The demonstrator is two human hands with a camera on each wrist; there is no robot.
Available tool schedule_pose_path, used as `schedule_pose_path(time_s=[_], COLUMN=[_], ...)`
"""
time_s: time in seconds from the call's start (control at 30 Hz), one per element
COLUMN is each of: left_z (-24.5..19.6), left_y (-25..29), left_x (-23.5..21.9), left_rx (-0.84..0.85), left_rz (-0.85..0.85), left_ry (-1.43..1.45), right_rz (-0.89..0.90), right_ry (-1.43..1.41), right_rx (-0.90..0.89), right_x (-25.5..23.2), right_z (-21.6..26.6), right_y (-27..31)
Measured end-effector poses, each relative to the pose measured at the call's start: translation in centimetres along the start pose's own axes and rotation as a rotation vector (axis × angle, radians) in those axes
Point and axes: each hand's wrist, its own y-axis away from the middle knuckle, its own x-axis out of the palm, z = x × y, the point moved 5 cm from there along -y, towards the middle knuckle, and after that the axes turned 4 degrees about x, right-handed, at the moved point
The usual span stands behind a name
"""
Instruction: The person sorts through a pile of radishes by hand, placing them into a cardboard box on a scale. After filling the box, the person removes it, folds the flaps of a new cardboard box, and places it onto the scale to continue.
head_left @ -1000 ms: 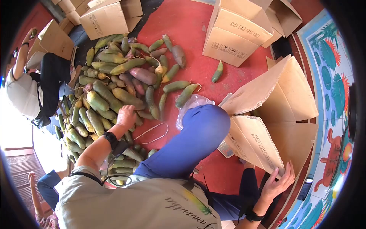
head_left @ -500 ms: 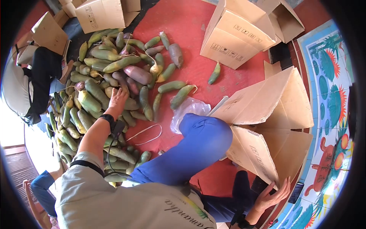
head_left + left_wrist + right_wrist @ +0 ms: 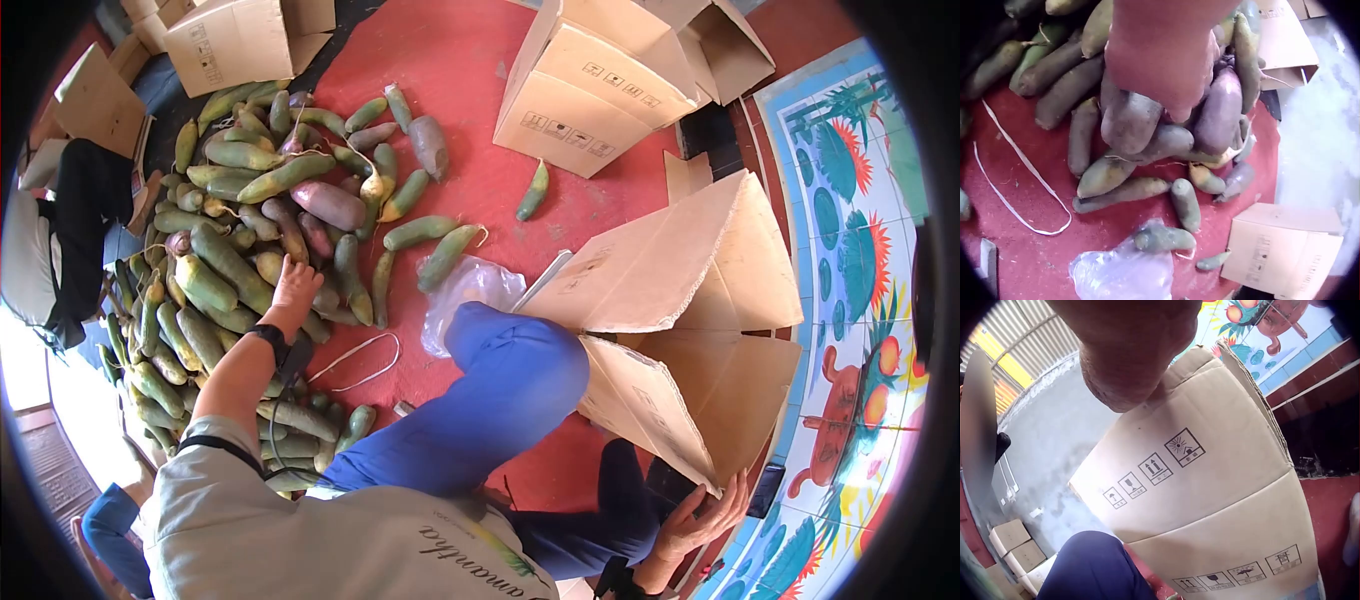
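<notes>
A big heap of green and purple radishes (image 3: 237,253) lies on the left. My left hand (image 3: 298,290) reaches onto it, its fingers curled over a thick green radish (image 3: 1132,123). In the left wrist view, that radish's blunt end pokes out beneath the hand, while the back of the hand hides the rest. A purple radish (image 3: 1219,111) lies right beside the fingers. On the other side my right hand (image 3: 705,515) rests with fairly straight fingers at the near corner of an open cardboard box (image 3: 1197,481). Its fingertips are hidden in the right wrist view.
On the red floor (image 3: 455,82) are a clear plastic bag (image 3: 470,290), a white strap loop (image 3: 365,365) and a lone radish (image 3: 533,192). Another open carton (image 3: 575,105) stands at the back. My bent knee (image 3: 525,370) separates heap and box. Another person (image 3: 70,235) is at far left.
The left hand has gone farther into the heap and then drawn slightly back, with a radish under its fingers. The right hand stays at the box corner. The head view has shifted.
</notes>
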Motion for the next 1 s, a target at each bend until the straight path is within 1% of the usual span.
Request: schedule_pose_path(time_s=[0.03,0.07,0.1,0.17,0.2,0.23,0.3,0.37,0.4,0.43,0.5,0.57,0.6,0.63,0.67,0.7,0.77,0.83,0.87,0.93,0.97,1.0], left_z=[0.0,0.1,-0.1,1.0,1.1,0.9,0.2,-1.0,-1.8,-2.6,-4.4,-6.7,-8.0,-9.6,-11.3,-13.2,-16.5,-18.9,-19.7,-20.9,-21.5,-22.2], left_y=[0.4,1.0,1.2,2.0,2.5,3.1,4.3,4.8,5.4,6.0,8.5,10.2,10.9,11.2,12.1,12.6,13.6,13.7,13.6,13.4,13.0,12.6], left_x=[-1.1,-3.6,-4.6,-7.1,-8.4,-11.4,-18.2,-24.3,-27.2,-30.7,-38.1,-43.5,-45.7,-47.2,-49.1,-50.1,-51.8,-52.4,-52.6,-53.1,-53.3,-53.3], left_rx=[0.002,-0.025,-0.024,-0.283,-0.300,-0.294,-0.317,-0.093,-0.031,0.059,0.251,0.383,0.452,0.576,0.646,0.714,0.851,0.967,0.975,1.023,1.030,1.060], left_rz=[0.006,0.001,-0.005,-0.312,-0.436,-0.449,-0.453,-0.739,-0.858,-1.014,-1.204,-1.362,-1.379,-1.337,-1.334,-1.361,-1.295,-1.355,-1.353,-1.344,-1.339,-1.372], left_ry=[0.040,0.107,0.104,0.647,0.748,0.744,1.266,1.076,0.999,0.897,0.883,0.857,0.855,0.817,0.754,0.746,0.685,0.737,0.735,0.739,0.739,0.704], right_rz=[-0.002,-0.009,-0.017,-0.035,-0.051,-0.070,-0.068,-0.074,-0.058,-0.069,-0.124,-0.169,-0.174,-0.180,-0.177,-0.174,-0.099,-0.143,-0.146,-0.176,-0.176,-0.193], right_ry=[0.002,-0.006,-0.014,-0.019,-0.052,-0.085,-0.069,-0.106,-0.125,-0.187,-0.266,-0.385,-0.483,-0.582,-0.732,-0.882,-0.916,-0.869,-0.866,-1.079,-1.077,-0.960], right_rx=[0.006,-0.017,-0.040,-0.014,-0.029,-0.042,-0.049,-0.061,-0.054,-0.059,-0.090,-0.131,-0.123,-0.115,-0.089,-0.063,-0.040,0.079,0.085,0.178,0.186,0.144], right_x=[-0.1,-0.2,-0.3,-0.7,-1.0,-1.2,-1.6,-2.3,-2.8,-2.9,-4.0,-5.4,-6.2,-6.8,-7.2,-7.4,-7.8,-7.6,-7.3,-6.6,-6.5,-6.7], right_z=[0.1,0.5,0.8,1.2,1.4,1.7,2.1,3.1,3.7,3.9,5.1,6.4,7.2,7.8,8.2,8.4,8.8,8.0,7.6,6.1,5.6,5.4], right_y=[0.0,-0.2,-0.3,-0.4,-0.5,-0.6,-0.8,-1.7,-2.2,-2.7,-4.1,-5.9,-6.8,-7.6,-8.2,-8.7,-8.9,-8.1,-7.8,-7.3,-7.2,-7.1])
